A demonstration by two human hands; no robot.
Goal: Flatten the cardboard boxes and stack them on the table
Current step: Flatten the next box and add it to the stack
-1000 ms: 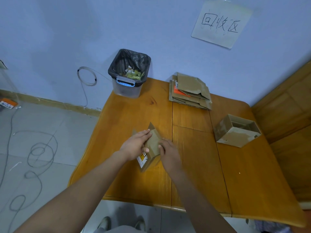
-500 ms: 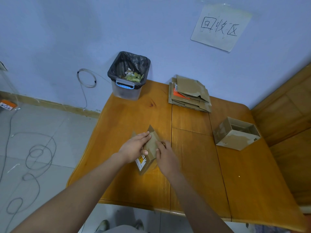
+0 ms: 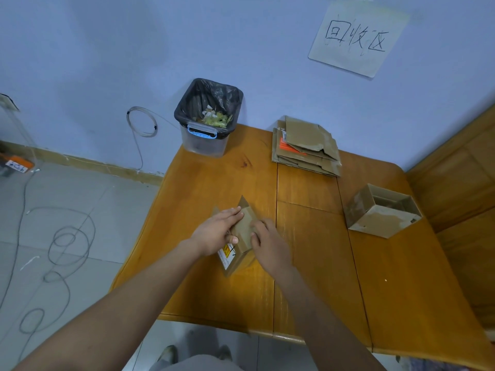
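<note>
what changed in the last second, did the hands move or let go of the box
Little changed. The right hand slid slightly left along the small box; the left hand kept pressing it flat. Neither let go. The flattened stack and open box stayed put.

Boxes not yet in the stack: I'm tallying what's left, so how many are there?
2. One box lies mid-table under both hands, left hand and right hand; an open box sits at the table's right. None seems hidden.
</note>
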